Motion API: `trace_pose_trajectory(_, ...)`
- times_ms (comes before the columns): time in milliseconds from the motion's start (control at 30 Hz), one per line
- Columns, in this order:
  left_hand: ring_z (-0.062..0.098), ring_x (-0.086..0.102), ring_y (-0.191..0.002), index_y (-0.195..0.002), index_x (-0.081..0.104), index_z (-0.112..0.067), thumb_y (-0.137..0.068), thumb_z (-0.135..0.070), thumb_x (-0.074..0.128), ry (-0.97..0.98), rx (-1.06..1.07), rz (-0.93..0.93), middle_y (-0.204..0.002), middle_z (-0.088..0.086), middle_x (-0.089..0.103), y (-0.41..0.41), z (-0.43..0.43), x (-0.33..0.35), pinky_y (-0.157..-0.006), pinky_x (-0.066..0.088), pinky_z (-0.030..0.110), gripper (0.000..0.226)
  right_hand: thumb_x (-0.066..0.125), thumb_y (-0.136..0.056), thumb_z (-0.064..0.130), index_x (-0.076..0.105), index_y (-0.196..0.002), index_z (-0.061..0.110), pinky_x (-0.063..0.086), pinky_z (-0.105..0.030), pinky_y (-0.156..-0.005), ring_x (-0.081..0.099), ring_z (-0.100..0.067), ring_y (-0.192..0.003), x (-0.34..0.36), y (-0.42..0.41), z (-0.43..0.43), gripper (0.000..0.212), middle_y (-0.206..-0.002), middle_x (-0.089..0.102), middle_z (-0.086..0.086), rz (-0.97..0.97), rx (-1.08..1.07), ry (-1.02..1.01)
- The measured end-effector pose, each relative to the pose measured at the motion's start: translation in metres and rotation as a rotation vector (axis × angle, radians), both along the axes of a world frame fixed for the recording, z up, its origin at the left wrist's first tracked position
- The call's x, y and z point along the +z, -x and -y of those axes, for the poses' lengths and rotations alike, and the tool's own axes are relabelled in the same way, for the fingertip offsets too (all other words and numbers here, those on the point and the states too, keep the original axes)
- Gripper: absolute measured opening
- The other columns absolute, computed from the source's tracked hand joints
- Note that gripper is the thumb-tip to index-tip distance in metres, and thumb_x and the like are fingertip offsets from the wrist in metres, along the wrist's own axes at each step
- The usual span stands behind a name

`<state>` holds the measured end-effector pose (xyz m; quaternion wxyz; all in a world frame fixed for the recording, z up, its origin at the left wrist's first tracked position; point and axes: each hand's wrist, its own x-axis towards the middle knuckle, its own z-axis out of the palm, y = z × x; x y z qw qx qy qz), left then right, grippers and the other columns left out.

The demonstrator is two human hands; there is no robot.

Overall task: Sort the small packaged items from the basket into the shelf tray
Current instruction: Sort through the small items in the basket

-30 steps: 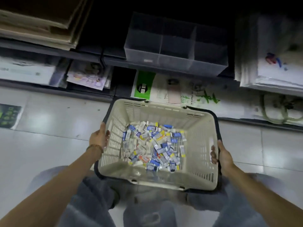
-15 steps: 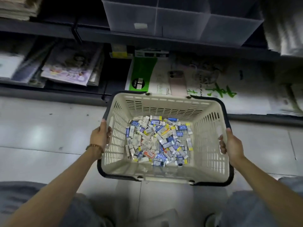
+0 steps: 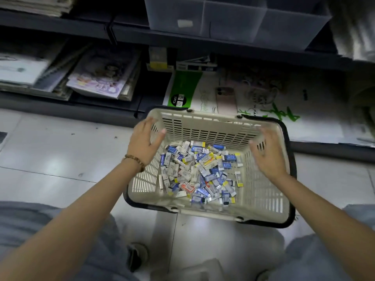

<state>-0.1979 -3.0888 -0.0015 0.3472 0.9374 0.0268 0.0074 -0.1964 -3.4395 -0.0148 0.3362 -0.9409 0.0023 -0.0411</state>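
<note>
Head view: you look down on a cream basket (image 3: 203,118) with slotted walls and black handles, standing on the pale tiled floor (image 3: 60,151) between your knees and the shelving.
Packaged items: a loose heap of small packaged items (image 3: 198,171), mostly white, blue and yellow with one orange, covers the basket's bottom. None is in either of your hands.
Left hand: your left hand (image 3: 145,140) is over the basket's far left corner, fingers straight and spread, holding nothing. Whether the fingertips touch the rim cannot be told.
Right hand: your right hand (image 3: 267,153) is blurred, above the basket's right side, fingers apart and gripping nothing.
Wrist: a beaded bracelet (image 3: 135,161) circles your left wrist.
Shelf tray: the clear, divided shelf tray (image 3: 233,19) sits on the upper shelf, above and behind the basket, well apart from your hands.
Lower shelf: a green-labelled paper pack (image 3: 183,88) lies just behind the basket, with a phone (image 3: 226,99) flat beside it. Magazines (image 3: 103,78) are stacked further left.
</note>
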Motion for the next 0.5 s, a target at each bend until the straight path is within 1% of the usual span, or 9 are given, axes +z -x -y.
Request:
trace_pose_trajectory(33, 0.020, 0.042, -0.126, -0.133, 0.046, -0.018, -0.089, -0.059, 0.035, 0.049, -0.048, -0.078, -0.138, 0.006, 0.045, 0.005, 0.007, -0.002, -0.103, 0.035, 0.036, 0.061, 0.052, -0.094, 0.032, 0.041, -0.137, 0.016, 0.034, -0.035, -0.106, 0.040, -0.021, -0.131, -0.001, 0.000, -0.010, 0.047, -0.144, 0.041, -0.005, -0.099, 0.099, 0.004)
trace_pose_trajectory(100, 0.015, 0.048, -0.115, -0.131, 0.048, -0.021, -0.092, -0.060, 0.034, 0.118, -0.136, -0.365, -0.135, 0.004, 0.049, 0.015, 0.020, -0.014, -0.093, 0.037, 0.031, 0.057, 0.053, -0.094, 0.034, 0.042, -0.137, 0.016, 0.039, -0.032, -0.099, 0.046, -0.022, -0.125, -0.008, -0.001, -0.032, 0.048, -0.143, 0.043, -0.006, -0.365, 0.227, 0.071)
trace_pose_trajectory(133, 0.016, 0.049, -0.114, -0.131, 0.048, -0.020, -0.093, -0.058, 0.032, 0.085, -0.179, -0.507, -0.135, 0.004, 0.050, 0.019, 0.025, -0.023, -0.093, 0.036, 0.031, 0.056, 0.054, -0.094, 0.033, 0.043, -0.136, 0.014, 0.039, -0.031, -0.098, 0.047, -0.024, -0.124, -0.014, -0.001, -0.043, 0.048, -0.142, 0.044, -0.007, -0.507, 0.230, 0.057)
trace_pose_trajectory(167, 0.019, 0.049, -0.116, -0.131, 0.048, -0.018, -0.094, -0.056, 0.031, 0.036, -0.202, -0.598, -0.137, 0.005, 0.050, 0.023, 0.028, -0.032, -0.094, 0.035, 0.032, 0.056, 0.054, -0.094, 0.033, 0.045, -0.135, 0.011, 0.038, -0.031, -0.098, 0.047, -0.025, -0.123, -0.021, 0.000, -0.054, 0.048, -0.141, 0.044, -0.008, -0.626, 0.210, 0.001)
trace_pose_trajectory(200, 0.022, 0.048, -0.120, -0.132, 0.047, -0.016, -0.094, -0.055, 0.030, 0.012, -0.203, -0.643, -0.138, 0.007, 0.049, 0.025, 0.030, -0.043, -0.095, 0.034, 0.031, 0.057, 0.055, -0.094, 0.032, 0.046, -0.133, 0.009, 0.038, -0.031, -0.098, 0.048, -0.025, -0.123, -0.030, 0.003, -0.063, 0.047, -0.139, 0.046, -0.009, -0.710, 0.190, -0.071)
trace_pose_trajectory(300, 0.025, 0.046, -0.124, -0.134, 0.045, -0.011, -0.095, -0.053, 0.034, 0.062, -0.119, -0.735, -0.139, 0.010, 0.047, 0.027, 0.036, -0.072, -0.093, 0.033, 0.028, 0.058, 0.058, -0.092, 0.029, 0.051, -0.128, 0.007, 0.042, -0.030, -0.092, 0.051, -0.024, -0.118, -0.055, 0.016, -0.080, 0.042, -0.131, 0.052, -0.011, -0.843, 0.129, -0.272)
trace_pose_trajectory(367, 0.028, 0.041, -0.129, -0.139, 0.039, -0.006, -0.096, -0.052, 0.034, 0.105, -0.037, -0.831, -0.144, 0.013, 0.041, 0.028, 0.038, -0.089, -0.099, 0.033, 0.031, 0.063, 0.061, -0.091, 0.026, 0.051, -0.128, 0.006, 0.041, -0.029, -0.089, 0.052, -0.025, -0.118, -0.071, 0.024, -0.083, 0.044, -0.130, 0.053, -0.012, -0.892, 0.103, -0.318)
trace_pose_trajectory(433, 0.031, 0.036, -0.133, -0.142, 0.033, -0.002, -0.096, -0.049, 0.036, 0.151, 0.095, -0.887, -0.148, 0.016, 0.034, 0.029, 0.038, -0.104, -0.104, 0.032, 0.035, 0.065, 0.062, -0.090, 0.025, 0.050, -0.130, 0.005, 0.042, -0.030, -0.092, 0.051, -0.026, -0.119, -0.084, 0.023, -0.090, 0.046, -0.131, 0.053, -0.012, -0.895, 0.101, -0.339)
trace_pose_trajectory(500, 0.031, 0.031, -0.137, -0.143, 0.029, 0.001, -0.098, -0.044, 0.037, 0.153, 0.184, -0.889, -0.151, 0.017, 0.028, 0.028, 0.036, -0.120, -0.108, 0.028, 0.035, 0.064, 0.064, -0.089, 0.023, 0.050, -0.129, 0.004, 0.044, -0.032, -0.096, 0.052, -0.027, -0.119, -0.097, 0.018, -0.101, 0.047, -0.131, 0.053, -0.014, -0.897, 0.105, -0.371)
